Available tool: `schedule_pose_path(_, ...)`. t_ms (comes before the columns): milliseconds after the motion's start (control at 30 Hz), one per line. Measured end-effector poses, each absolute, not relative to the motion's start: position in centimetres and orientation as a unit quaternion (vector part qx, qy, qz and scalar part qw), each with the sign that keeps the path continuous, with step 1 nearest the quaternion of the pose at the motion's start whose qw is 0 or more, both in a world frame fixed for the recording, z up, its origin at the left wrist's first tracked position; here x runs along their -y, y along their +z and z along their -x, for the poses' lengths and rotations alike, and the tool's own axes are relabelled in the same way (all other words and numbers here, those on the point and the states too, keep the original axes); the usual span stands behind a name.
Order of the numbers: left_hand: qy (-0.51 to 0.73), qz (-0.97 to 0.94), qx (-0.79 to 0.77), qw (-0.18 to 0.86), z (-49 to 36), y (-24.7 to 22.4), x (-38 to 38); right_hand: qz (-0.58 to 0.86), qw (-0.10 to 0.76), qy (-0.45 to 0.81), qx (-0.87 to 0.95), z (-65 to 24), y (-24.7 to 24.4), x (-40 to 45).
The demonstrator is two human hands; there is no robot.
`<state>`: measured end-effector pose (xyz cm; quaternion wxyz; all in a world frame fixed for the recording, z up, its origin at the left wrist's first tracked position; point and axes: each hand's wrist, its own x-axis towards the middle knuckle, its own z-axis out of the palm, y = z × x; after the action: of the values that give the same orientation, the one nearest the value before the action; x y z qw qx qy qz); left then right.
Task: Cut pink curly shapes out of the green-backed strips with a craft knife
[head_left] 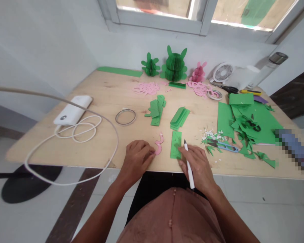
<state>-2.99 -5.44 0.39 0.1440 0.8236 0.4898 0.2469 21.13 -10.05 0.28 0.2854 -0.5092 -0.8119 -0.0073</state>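
Observation:
My left hand (pixel 138 156) rests at the table's front edge, fingers curled and closed at the lower end of a curvy pink paper cutout (pixel 159 148). A white pen (pixel 189 170) with a dark tip lies in my right hand (pixel 198 164), the tip pointing away from me. The fingertips of that hand touch the right edge of a green paper strip (pixel 176 143), which has thin drawn lines on it. Beyond it sits a stack of folded green paper (pixel 179 118). Green cut pieces (pixel 155 109) are piled to its left.
Small blue-handled snips (pixel 224 145) lie among scraps at right, near green sheets (pixel 225 118). A power bank (pixel 73 109) with a looping white cable and a tape roll (pixel 125 117) are at left. Paper figures (pixel 175 67), pink cutouts (pixel 147 88) and a small fan (pixel 222 72) stand behind.

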Motion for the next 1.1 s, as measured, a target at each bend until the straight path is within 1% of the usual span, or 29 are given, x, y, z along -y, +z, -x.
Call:
schedule_pose_path(167,0.239,-0.823,-0.501,0.121,3.0,0.3,4.9,0.503,0.288,-0.011,0.815,-21.1,0.4,10.1)
schedule_pose_path(333,0.243,-0.810,-0.530,0.063,3.6,0.0,3.6,0.501,0.286,-0.002,0.817,-21.1,0.4,10.1)
schedule_pose_path(433,0.279,-0.790,-0.545,0.012,3.4,0.0,3.8,0.498,0.289,0.000,0.817,-21.2,0.3,10.1)
schedule_pose_path(500,0.314,-0.794,-0.521,-0.001,2.6,0.3,4.4,0.496,0.294,-0.001,0.817,-21.2,0.3,10.0)
schedule_pose_path(600,0.319,-0.838,-0.442,0.037,1.1,0.8,5.3,0.494,0.300,0.002,0.816,-21.2,0.3,10.0)
schedule_pose_path(733,0.283,-0.879,-0.376,0.070,-0.6,1.1,5.2,0.493,0.302,0.008,0.815,-21.1,0.4,10.0)
schedule_pose_path(900,0.238,-0.903,-0.348,0.083,-1.3,1.0,4.4,0.500,0.303,0.005,0.811,-21.0,0.6,10.1)
schedule_pose_path(1100,0.238,-0.902,-0.347,0.096,-1.3,0.3,4.3,0.504,0.299,0.006,0.810,-20.9,0.7,10.0)
